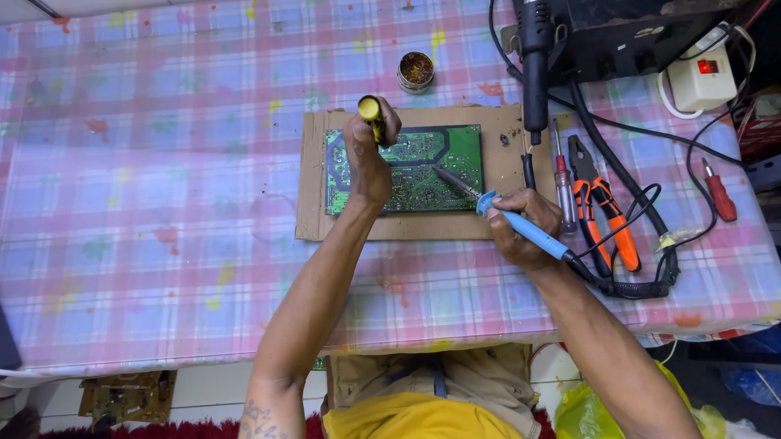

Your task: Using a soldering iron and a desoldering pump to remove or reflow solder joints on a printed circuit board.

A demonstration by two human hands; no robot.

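Note:
A green circuit board [431, 152] lies on a brown cardboard sheet [504, 214] on the table. My left hand [369, 163] rests on the board's left part and holds a yellow and black tool [371, 115] upright. My right hand [521, 227] grips a blue-handled soldering iron [518, 223]; its metal tip [448, 175] touches the board near the middle.
The table carries a pink and blue checked cloth [161, 194]. A small round tin [416, 70] stands behind the cardboard. Orange-handled pliers [608, 210], a screwdriver [563, 186], black cables, a black station with a hot-air handle [534, 38] and a white power strip [700, 79] lie at the right.

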